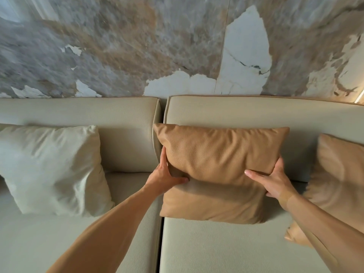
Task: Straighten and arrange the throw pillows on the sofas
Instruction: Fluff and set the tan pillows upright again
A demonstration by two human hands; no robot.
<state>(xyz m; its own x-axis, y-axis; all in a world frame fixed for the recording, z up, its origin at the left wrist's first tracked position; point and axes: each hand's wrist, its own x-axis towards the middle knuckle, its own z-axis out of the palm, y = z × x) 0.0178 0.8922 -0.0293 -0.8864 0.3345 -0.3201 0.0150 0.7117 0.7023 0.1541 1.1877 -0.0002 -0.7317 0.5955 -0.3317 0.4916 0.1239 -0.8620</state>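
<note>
A tan leather pillow (218, 154) leans upright against the backrest of the beige sofa (256, 113), just right of the seam between two sofa sections. My left hand (167, 174) grips its left edge with the thumb pressed into the front. On the opposite edge, my right hand (273, 180) holds the pillow, fingers across its face. A cream pillow (53, 168) leans on the left section. A second tan pillow (338, 180) stands at the far right, partly behind my right forearm.
A marble-patterned wall (137, 46) rises directly behind the sofa back. A dark gap (162, 233) divides the two seat cushions. Bare seat cushion (216, 249) lies in front of the held pillow.
</note>
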